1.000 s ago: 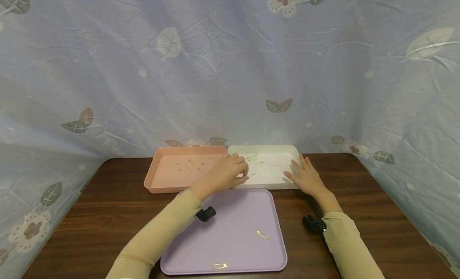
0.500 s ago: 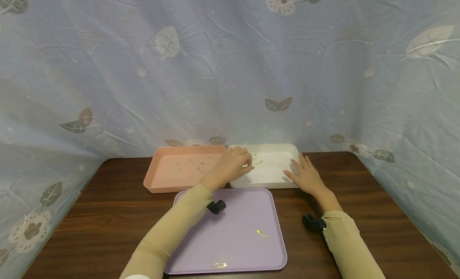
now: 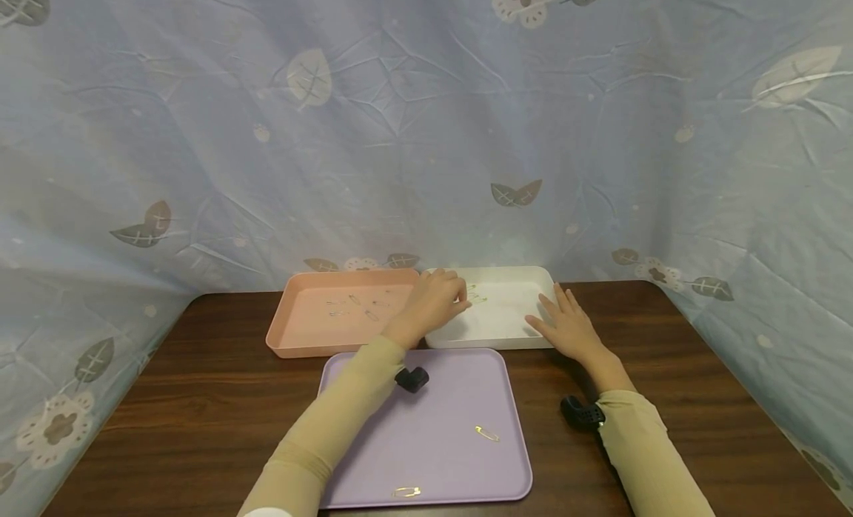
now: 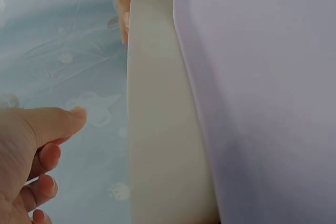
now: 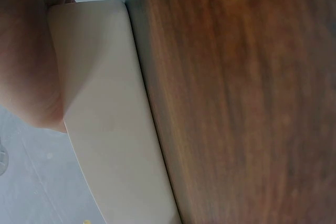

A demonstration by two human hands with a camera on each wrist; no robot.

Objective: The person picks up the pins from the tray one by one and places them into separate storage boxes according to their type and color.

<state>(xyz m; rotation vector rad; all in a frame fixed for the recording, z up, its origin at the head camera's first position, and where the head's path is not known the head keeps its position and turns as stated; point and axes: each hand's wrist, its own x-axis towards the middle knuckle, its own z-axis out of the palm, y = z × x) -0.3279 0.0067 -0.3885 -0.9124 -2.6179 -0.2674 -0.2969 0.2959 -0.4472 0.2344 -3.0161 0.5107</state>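
My left hand [image 3: 432, 302] is over the left end of the white tray [image 3: 513, 344], thumb and index finger pinched together. A tiny yellow speck shows at its thumb tip [image 4: 78, 114] in the left wrist view; the rest of the safety pin it pinches is hidden by the fingers. Just right of those fingers, several gold safety pins [image 3: 477, 299] lie in the white tray. My right hand [image 3: 568, 327], fingers spread, rests on the tray's right rim. On the purple tray [image 3: 446, 398] lie a gold safety pin [image 3: 487, 434] at right and another gold safety pin [image 3: 406, 492] near the front edge.
A pink tray [image 3: 300, 352] holding several silver safety pins [image 3: 371, 315] stands left of the white one, against the patterned curtain [image 3: 426, 132]. The dark wooden table [image 3: 200, 398] extends on both sides of the purple tray.
My left hand has moved a little right and away over the white tray; the gold safety pin that lay by its fingertips no longer shows there. The right hand stays put.
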